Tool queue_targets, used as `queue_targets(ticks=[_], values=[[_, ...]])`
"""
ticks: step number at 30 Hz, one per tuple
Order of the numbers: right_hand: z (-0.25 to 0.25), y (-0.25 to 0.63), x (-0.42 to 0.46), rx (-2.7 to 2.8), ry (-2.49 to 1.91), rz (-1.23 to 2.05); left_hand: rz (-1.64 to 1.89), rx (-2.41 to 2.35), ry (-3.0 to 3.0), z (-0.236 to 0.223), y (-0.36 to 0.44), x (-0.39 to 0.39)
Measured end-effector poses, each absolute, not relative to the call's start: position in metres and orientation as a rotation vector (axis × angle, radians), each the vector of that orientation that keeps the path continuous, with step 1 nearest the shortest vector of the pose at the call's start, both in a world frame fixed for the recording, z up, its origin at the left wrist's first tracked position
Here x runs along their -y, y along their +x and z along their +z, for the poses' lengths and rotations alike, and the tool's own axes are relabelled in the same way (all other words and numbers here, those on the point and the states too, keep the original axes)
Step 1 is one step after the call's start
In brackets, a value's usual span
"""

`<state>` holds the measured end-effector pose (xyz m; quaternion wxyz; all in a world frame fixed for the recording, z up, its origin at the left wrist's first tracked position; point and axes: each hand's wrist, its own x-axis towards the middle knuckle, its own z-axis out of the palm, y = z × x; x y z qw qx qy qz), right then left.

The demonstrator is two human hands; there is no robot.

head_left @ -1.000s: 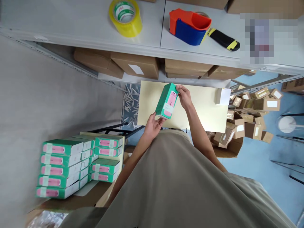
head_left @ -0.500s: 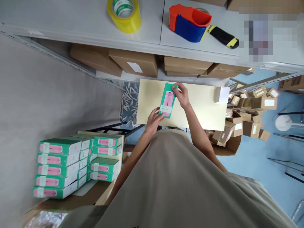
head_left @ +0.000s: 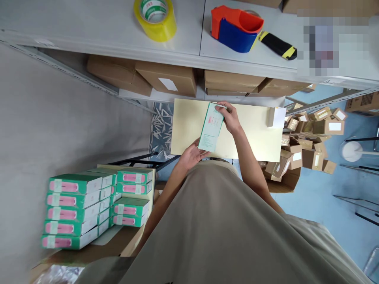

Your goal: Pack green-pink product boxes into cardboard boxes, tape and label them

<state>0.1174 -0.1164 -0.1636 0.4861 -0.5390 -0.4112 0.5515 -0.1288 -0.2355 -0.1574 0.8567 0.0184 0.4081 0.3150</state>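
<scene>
A slim green-and-white retail box (head_left: 211, 128) is tilted above the cream tabletop, its pale printed back facing up. My right hand (head_left: 231, 118) is closed on its upper right end, thumb on the face. At the lower left corner, my left hand (head_left: 191, 156) is open, palm up, with its fingers stretched under the box edge and partly hidden by it. Stacked to my left are several matching green boxes (head_left: 67, 200) with pink bottle pictures.
A small white box (head_left: 277, 117) stands at the right end of the cream table (head_left: 251, 138). Yellow tape (head_left: 161, 29), an orange-and-blue tape dispenser (head_left: 237, 33) and a black-and-yellow cutter (head_left: 278, 45) lie on the shelf above. Cardboard cartons (head_left: 314, 157) are heaped to the right.
The box has been turned over from its green pink-bottle front to its pale printed back. My left hand's grip has loosened into stretched fingers under the lower end; my right hand still holds the top.
</scene>
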Motion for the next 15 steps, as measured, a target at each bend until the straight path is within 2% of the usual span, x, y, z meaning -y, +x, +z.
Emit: queue_targets(ticks=[5, 15], values=[[-0.165, 0.109, 0.114, 1.053, -1.447, 1.147, 0.809, -0.977, 0.123, -0.15, -0.121, 0.235], [-0.144, 0.119, 0.129, 1.019, -1.29, 1.327, 0.715, -1.005, -0.097, -0.149, -0.13, 0.227]])
